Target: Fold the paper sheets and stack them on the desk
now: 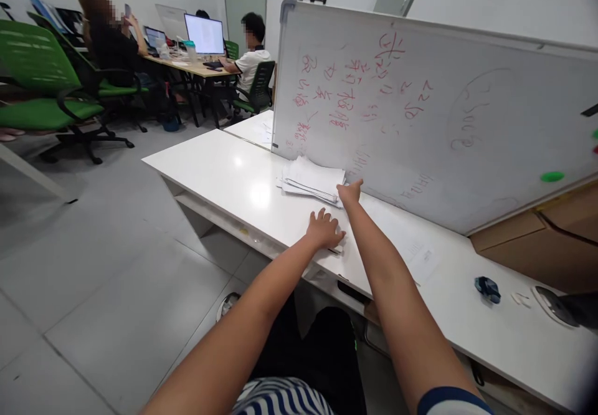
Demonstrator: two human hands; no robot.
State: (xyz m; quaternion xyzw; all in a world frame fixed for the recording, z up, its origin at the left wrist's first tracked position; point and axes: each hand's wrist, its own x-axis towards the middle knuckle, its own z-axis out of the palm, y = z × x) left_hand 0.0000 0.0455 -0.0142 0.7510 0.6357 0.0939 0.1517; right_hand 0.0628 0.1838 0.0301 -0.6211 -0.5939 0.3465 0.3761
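Observation:
My right hand (350, 192) reaches out over the white desk (233, 178) and touches the near edge of a stack of white papers (311, 178) that lies against the foot of a whiteboard (420, 109). My left hand (323, 229) rests flat on the desk just in front of the stack, fingers spread, over a small dark thing at the desk edge that is mostly hidden. Loose printed sheets (411, 247) lie on the desk to the right of my right arm.
The whiteboard, with red writing and a green magnet (552, 177), stands tilted along the desk's back. A blue clip-like object (488, 289) lies at the right. Green office chairs (42, 91) stand at the left. Two people sit at a far desk with a lit monitor (204, 35).

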